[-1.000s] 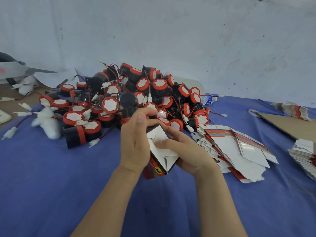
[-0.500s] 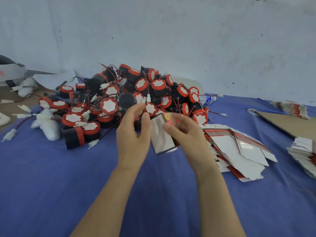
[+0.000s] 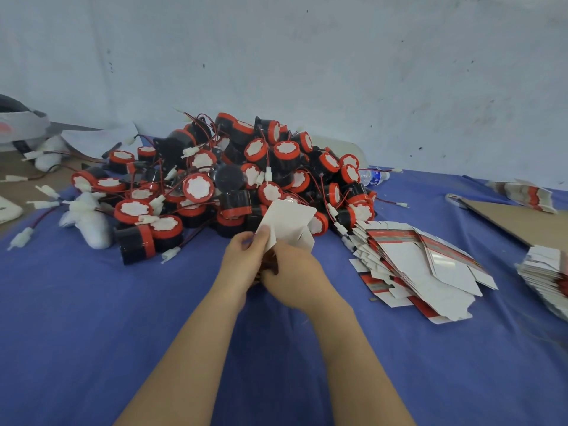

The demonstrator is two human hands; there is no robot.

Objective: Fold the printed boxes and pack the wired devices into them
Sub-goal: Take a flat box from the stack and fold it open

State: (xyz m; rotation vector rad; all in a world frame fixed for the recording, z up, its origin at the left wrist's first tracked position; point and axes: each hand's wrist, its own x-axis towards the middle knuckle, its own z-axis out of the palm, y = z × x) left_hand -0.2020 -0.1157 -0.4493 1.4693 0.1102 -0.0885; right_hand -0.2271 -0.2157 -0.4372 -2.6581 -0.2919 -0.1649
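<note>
Folding looks barely begun: left hand (image 3: 242,256) and right hand (image 3: 296,279) pinch one half-formed printed box (image 3: 287,224); wired devices (image 3: 233,179) and flat box blanks (image 3: 415,262) lie heaped, unpacked.

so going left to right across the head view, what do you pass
grey-white object at the left edge, pile of wired devices, fanned flat boxes, second flat-box stack at right edge

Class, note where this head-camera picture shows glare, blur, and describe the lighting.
Head view: glare on the flat boxes; slight blur on the left hand, right hand and the held box; soft, even light on the blue cloth, shadows faint.
</note>
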